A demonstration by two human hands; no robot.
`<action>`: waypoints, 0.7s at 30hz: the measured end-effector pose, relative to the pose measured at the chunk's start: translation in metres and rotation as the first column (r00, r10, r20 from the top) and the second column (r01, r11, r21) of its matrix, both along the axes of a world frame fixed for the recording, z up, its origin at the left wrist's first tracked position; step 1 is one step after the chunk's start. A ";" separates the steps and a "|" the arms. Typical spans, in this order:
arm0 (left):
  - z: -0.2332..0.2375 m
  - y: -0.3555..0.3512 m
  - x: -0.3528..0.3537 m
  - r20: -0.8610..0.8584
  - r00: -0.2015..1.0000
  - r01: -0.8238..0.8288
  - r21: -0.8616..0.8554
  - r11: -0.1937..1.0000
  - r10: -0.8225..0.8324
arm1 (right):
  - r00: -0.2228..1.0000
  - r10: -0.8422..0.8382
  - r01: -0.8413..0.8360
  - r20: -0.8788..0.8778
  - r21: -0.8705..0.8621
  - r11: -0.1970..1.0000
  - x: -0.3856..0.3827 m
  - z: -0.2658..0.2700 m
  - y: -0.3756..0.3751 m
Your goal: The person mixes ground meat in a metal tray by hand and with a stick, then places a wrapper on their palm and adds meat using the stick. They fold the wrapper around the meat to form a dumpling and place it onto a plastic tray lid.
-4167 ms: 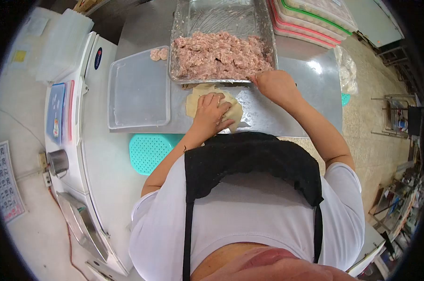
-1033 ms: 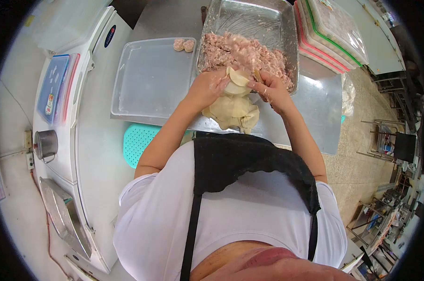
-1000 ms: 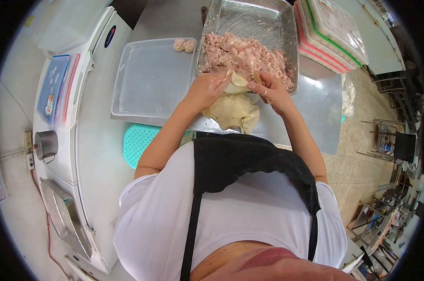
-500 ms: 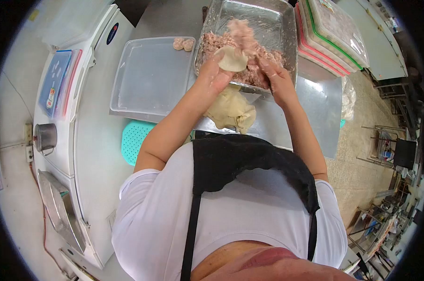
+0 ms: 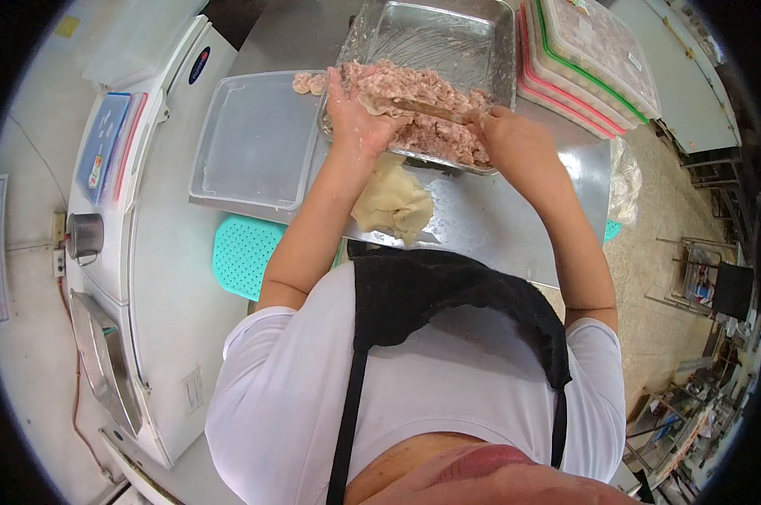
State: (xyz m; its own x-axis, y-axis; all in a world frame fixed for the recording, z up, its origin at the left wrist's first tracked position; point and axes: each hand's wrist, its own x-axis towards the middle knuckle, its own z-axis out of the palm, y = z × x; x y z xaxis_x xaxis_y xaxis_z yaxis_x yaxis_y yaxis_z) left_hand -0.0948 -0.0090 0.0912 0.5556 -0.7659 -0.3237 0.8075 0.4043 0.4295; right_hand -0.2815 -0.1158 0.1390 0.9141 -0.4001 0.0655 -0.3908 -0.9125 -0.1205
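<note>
Left hand, fingers half-curled under a dumpling wrapper, and right hand, fingers closed on a flat stick reaching it, above the minced filling; two finished dumplings sit just left of the fingers, a wrapper stack unused on the tabletop nearer the body.

Shiny metal tray, likely clear-plastic container
</note>
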 end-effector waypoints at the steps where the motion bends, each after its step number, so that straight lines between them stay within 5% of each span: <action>1: 0.000 -0.002 0.000 0.004 1.000 -0.003 0.001 1.000 0.003 | 1.000 -0.013 0.014 0.024 -0.017 1.000 -0.006 0.018 0.009; 7: 0.012 -0.014 -0.012 -0.159 0.978 -0.141 -0.016 0.990 0.136 | 0.964 0.089 -0.116 0.252 0.095 0.989 -0.013 -0.005 -0.008; 9: 0.002 -0.011 -0.002 -0.027 0.999 0.035 -0.277 0.960 -0.044 | 0.949 0.098 -0.145 0.301 0.140 0.980 -0.022 -0.003 -0.024; 10: 0.005 -0.011 -0.004 -0.021 0.999 0.037 -0.278 0.960 -0.045 | 0.915 -0.006 -0.131 0.403 0.311 0.941 -0.027 -0.005 -0.033; 11: 0.008 -0.009 -0.007 0.296 0.951 0.144 -0.149 0.978 -0.095 | 0.869 -0.123 -0.137 0.479 0.472 0.871 -0.031 -0.006 -0.041; 12: 0.020 -0.006 -0.013 0.573 0.801 0.204 0.008 0.979 -0.171 | 0.868 -0.122 -0.137 0.481 0.469 0.872 -0.035 -0.005 -0.046; 14: 0.032 -0.004 -0.015 0.632 0.725 0.241 0.142 0.960 -0.275 | 0.945 -0.131 -0.112 0.300 0.670 0.734 -0.043 0.000 -0.048; 15: 0.030 -0.006 -0.014 0.931 0.298 0.037 0.211 0.977 -0.212 | 0.945 -0.125 -0.116 0.301 0.670 0.733 -0.046 0.010 -0.045; 16: 0.029 -0.008 -0.012 0.953 -0.227 -0.174 0.163 0.971 -0.201 | 0.972 -0.088 -0.084 0.217 0.677 0.732 -0.049 0.025 -0.039; 17: 0.022 -0.009 -0.008 0.953 -0.227 -0.179 0.163 0.970 -0.202 | 0.990 -0.051 -0.052 0.131 0.680 0.732 -0.049 0.034 -0.037; 19: 0.014 -0.010 0.000 0.909 0.120 0.349 0.339 0.874 -0.400 | 0.988 -0.031 -0.083 0.149 0.696 0.713 -0.048 0.028 -0.036; 20: 0.012 -0.011 0.006 0.908 0.120 0.346 0.341 0.874 -0.402 | 0.986 -0.014 -0.110 0.166 0.711 0.694 -0.047 0.021 -0.036; 21: 0.021 -0.011 0.008 0.902 -0.064 0.344 0.421 0.839 -0.427 | 0.986 -0.011 -0.112 0.166 0.713 0.692 -0.045 0.010 -0.036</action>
State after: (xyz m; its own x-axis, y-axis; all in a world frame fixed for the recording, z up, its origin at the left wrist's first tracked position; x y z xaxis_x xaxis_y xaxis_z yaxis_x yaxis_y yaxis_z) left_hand -0.0871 -0.0203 0.1126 0.0047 -0.9889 0.1486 -0.3148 0.1396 0.9388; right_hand -0.3267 -0.1523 0.1488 0.9383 -0.3342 -0.0893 -0.2683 -0.5401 -0.7977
